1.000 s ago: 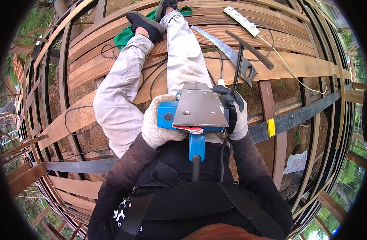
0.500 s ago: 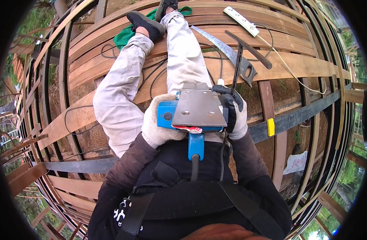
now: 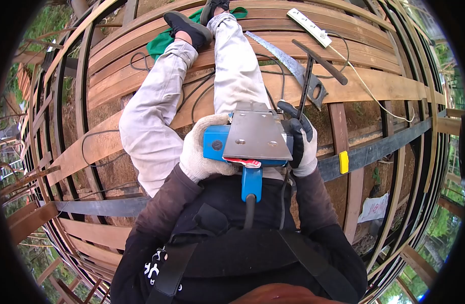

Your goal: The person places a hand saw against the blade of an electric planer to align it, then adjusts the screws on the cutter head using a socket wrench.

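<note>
A blue electric planer (image 3: 215,145) rests upside down at my lap, its grey metal sole plate (image 3: 257,133) facing up. My left hand (image 3: 198,153), in a whitish knitted glove, is closed around the planer's left side; its fingertips are hidden underneath. On the other side, my right hand (image 3: 306,144) wears a white and black glove and sits against the planer's right end. The dark shaft of a T-shaped, hammer-like tool (image 3: 306,83) rises between its thumb and fingers. A scrap of red and white material (image 3: 245,162) shows below the plate.
Beyond my right hand, a handsaw (image 3: 288,63) lies on the boards near a white power strip (image 3: 308,26). Black cords cross the planks around my legs. Open gaps between beams show soil below. A yellow object (image 3: 343,162) sits on a dark beam (image 3: 376,156).
My right thumb has lifted and shifted beside the shaft, and a white bit near it is hidden now. The planer has moved slightly right in view, as has the whole scene.
</note>
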Demonstrator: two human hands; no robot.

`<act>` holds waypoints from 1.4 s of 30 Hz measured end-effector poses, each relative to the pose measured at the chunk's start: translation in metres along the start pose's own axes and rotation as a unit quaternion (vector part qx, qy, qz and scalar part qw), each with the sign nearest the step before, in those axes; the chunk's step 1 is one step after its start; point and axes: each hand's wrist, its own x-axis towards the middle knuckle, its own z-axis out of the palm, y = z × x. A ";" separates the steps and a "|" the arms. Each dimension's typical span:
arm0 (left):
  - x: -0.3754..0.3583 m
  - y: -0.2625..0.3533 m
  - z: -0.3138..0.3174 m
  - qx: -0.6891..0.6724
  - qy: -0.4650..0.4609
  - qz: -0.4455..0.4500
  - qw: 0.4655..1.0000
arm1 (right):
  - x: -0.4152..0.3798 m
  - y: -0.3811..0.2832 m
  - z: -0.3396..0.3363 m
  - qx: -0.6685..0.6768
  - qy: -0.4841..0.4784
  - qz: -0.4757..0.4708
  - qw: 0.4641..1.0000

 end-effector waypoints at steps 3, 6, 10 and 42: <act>0.001 0.004 -0.001 -0.023 -0.012 -0.019 0.999 | 0.002 -0.004 -0.014 0.040 0.020 0.006 0.999; 0.002 0.001 -0.003 -0.044 -0.014 -0.031 0.998 | 0.004 -0.022 -0.036 0.013 0.040 0.028 0.999; 0.002 0.000 -0.003 -0.088 -0.013 -0.053 0.995 | 0.017 -0.050 -0.072 -0.056 0.038 0.025 0.997; 0.003 -0.003 -0.003 -0.034 -0.027 -0.032 0.999 | 0.073 -0.180 -0.072 -0.636 -0.145 -0.088 0.753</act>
